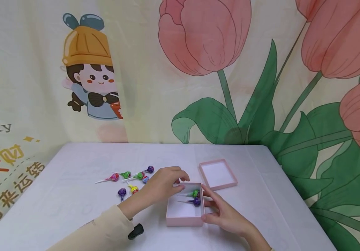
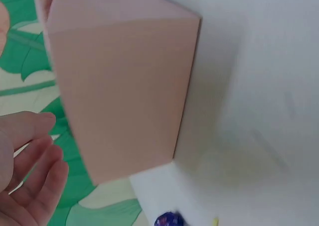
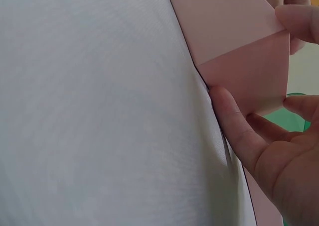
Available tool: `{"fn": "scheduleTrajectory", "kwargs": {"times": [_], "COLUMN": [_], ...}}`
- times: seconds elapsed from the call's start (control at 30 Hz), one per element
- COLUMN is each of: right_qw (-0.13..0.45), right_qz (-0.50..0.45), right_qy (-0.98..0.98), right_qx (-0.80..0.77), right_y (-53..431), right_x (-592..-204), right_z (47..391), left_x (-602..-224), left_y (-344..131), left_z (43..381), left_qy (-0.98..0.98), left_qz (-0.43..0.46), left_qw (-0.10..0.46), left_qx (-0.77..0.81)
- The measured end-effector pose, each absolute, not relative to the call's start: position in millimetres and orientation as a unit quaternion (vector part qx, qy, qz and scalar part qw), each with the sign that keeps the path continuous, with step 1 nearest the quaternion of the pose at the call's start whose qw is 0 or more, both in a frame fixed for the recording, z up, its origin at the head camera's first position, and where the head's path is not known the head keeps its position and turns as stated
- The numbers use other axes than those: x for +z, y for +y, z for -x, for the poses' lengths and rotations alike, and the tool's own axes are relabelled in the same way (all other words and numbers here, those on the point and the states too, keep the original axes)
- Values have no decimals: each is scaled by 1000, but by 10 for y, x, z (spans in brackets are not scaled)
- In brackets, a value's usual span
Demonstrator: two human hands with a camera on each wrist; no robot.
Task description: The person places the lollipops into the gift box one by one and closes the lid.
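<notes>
While room is left on the tabletop (image 1: 261,212) toward its right edge, the pink box (image 1: 184,221) is set well off it, the lid (image 1: 217,174) nearer the back edge. The box's right wall is gripped by the right hand (image 1: 229,216); nothing is held by the loose left hand (image 1: 169,180) over its back-left corner. Two lollipops (image 1: 196,202) are contained, others scattered toward the left edge.

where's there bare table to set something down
Bare white tabletop shows right of the pink lid, out to the right edge, and left of the loose lollipops, out to the left edge. It's crowded from those lollipops across to the box, with the left hand over it and the right hand gripping its right side.
</notes>
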State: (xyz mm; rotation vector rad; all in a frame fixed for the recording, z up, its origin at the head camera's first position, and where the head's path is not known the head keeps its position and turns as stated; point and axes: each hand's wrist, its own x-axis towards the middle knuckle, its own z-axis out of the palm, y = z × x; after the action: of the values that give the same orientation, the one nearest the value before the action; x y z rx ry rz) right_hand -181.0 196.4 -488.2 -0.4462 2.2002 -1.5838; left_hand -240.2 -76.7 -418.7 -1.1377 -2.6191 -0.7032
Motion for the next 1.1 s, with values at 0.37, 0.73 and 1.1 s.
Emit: {"fn": "scheduleTrajectory", "kwargs": {"times": [0.37, 0.73, 1.1], "right_qw": [195, 195, 194], "right_qz": [165, 166, 164], "right_qy": [783, 781, 782], "right_qx": [-567, -570, -569], "right_y": [1980, 1986, 1978], "right_x": [-4873, -4880, -4871], "right_z": [1794, 1798, 1798], "left_x": [-4063, -4221, -4350], "left_y": [-1196, -1517, -1710], "left_z": [2626, 2913, 3128], "left_qy": [-910, -933, -947], "left_qz": [312, 248, 200], "left_qw": [135, 94, 45], "left_qx": [-237, -245, -247]}}
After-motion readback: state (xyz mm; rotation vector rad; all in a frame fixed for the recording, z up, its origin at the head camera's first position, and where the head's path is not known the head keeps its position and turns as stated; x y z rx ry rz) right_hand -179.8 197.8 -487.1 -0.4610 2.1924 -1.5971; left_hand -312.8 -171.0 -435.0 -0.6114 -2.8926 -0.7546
